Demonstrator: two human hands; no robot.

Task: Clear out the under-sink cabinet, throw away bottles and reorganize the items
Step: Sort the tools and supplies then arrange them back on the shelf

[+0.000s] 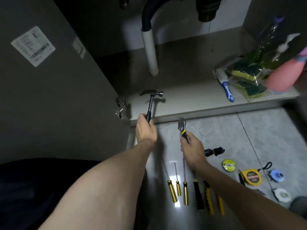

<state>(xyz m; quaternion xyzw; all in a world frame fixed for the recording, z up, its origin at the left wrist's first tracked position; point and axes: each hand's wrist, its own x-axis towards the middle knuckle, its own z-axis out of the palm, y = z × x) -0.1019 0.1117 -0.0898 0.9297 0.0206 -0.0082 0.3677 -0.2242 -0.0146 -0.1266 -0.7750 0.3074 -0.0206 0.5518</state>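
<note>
Left hand (pixel 146 128): curled round the black grip of a hammer (pixel 152 101), held up with its head over the front edge of the cabinet floor (pixel 182 90).
Right hand (pixel 193 146): gripping the yellow-and-black handle of an adjustable wrench (pixel 181 127), whose jaw end points toward the cabinet, just short of its front lip.
Screwdrivers (pixel 177 185): three with yellow handles lie side by side on the tiled floor (pixel 257 133), below the right hand, shafts pointing toward the cabinet.
Other tools: a black-and-yellow handled tool (pixel 198 195) and yellow-handled pliers (pixel 211 200) lie just right of the screwdrivers, partly under the right forearm.
Small items: a black bundle (pixel 214 151), a round yellow-green tin (pixel 229 165), a yellow tape measure (pixel 251 177), a blue round piece (pixel 275 175) and a white round piece (pixel 282 195) sit on the floor to the right.
Cabinet inside: a white drain pipe (pixel 150 48) stands at the back; at the right side are a blue-and-white brush (pixel 226 87), a clear bag of green-and-yellow sponges (pixel 245 80), a clear bottle (pixel 269 40) and a pink bottle (pixel 285 73).
Cabinet door (pixel 49 88): swung open at the left, with a white label (pixel 33 45) on its inner face and a metal hinge (pixel 120 105) near the cabinet floor.
</note>
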